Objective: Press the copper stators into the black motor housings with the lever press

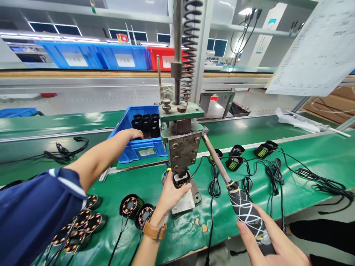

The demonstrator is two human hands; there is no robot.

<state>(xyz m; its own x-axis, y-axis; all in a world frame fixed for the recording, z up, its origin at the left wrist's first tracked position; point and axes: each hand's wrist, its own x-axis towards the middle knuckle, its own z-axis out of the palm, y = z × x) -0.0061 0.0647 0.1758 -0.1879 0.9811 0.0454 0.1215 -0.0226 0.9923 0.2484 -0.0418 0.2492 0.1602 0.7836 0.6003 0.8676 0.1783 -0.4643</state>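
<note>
My left hand (171,194), with a brown watch strap at its wrist, holds a black cylindrical part (181,180) under the ram of a metal press (183,149). A cable runs from the part to the right. My right hand (266,236) is wrapped round the press lever's grip (245,210), which is black and bound with white cord. The lever slants down to the right from the press head. The part's lower side is hidden by my left hand.
Another person's hand (135,134) reaches into a blue bin (144,149) of black cylinders, behind left. Wound motor parts (93,221) lie front left. Black cylinders (235,162) and coiled cables (274,173) lie on the right. A paper sheet (316,48) hangs upper right.
</note>
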